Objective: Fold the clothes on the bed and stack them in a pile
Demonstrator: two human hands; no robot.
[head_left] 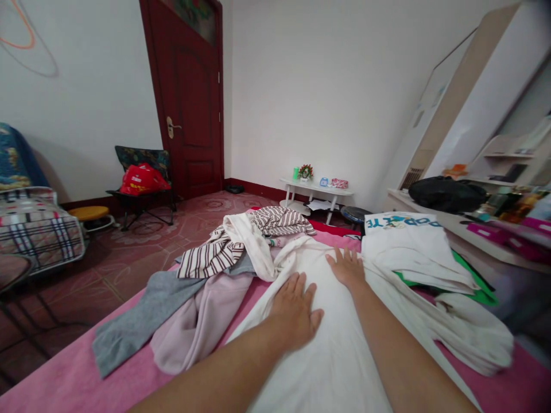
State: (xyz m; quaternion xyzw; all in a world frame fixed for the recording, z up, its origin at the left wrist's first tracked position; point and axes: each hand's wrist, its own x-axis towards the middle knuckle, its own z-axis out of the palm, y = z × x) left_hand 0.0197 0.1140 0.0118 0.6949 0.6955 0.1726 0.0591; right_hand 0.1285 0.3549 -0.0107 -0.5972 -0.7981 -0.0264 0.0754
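A white garment (327, 355) lies spread along a bed covered in pink (55, 384). My left hand (295, 312) rests flat on it, fingers together and stretched out. My right hand (346, 267) lies flat further up the same garment, fingers spread. Neither hand grips anything. Left of my hands lie a pale pink garment (198, 327), a grey one (142, 321) and a brown-and-white striped one (224, 249). To the right sits a folded white shirt with blue lettering (408, 241) over something green (484, 292).
A dark red door (189, 97) stands at the back left, with a folding chair holding a red bag (142, 179) beside it. A small white table (316, 192) stands by the far wall. At right, a desk (473, 229) carries a black bag (447, 193). A plaid-covered seat (38, 229) is at left.
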